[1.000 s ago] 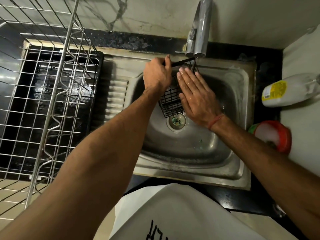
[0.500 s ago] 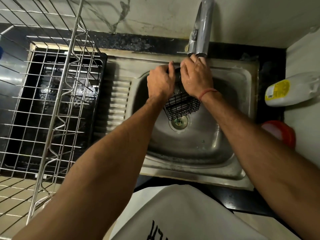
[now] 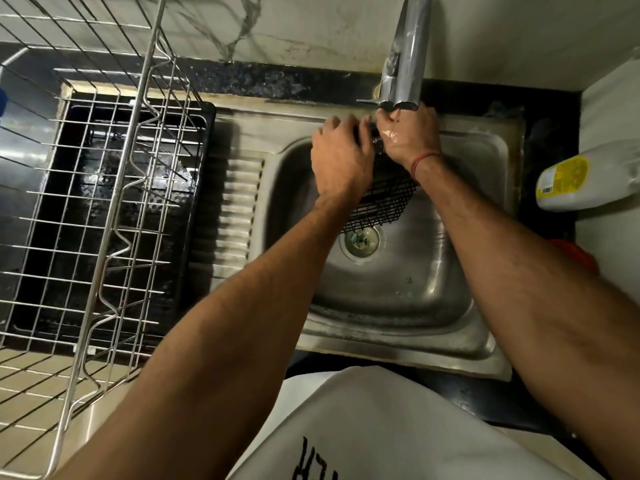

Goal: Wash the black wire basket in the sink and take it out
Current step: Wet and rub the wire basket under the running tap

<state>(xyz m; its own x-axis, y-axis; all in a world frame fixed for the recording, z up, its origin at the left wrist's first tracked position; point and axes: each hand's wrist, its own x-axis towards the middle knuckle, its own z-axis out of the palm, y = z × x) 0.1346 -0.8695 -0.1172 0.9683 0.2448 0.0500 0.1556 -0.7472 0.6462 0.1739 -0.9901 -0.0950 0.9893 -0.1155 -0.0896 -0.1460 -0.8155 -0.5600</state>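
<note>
Both hands, left (image 3: 341,157) and right (image 3: 408,136), grip the black wire basket (image 3: 384,200); it slants down toward the drain (image 3: 360,240).

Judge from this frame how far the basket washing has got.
Done: nothing clearly finished. In hand: both the left hand and the wet right hand hold the black wire basket under the tap. Left: taking it out of the sink.

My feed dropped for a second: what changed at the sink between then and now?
The right hand, flat against the black wire basket a second ago, moved up under the faucet and curled over the basket's top. The left hand kept its grip. The basket stays over the sink drain.
</note>
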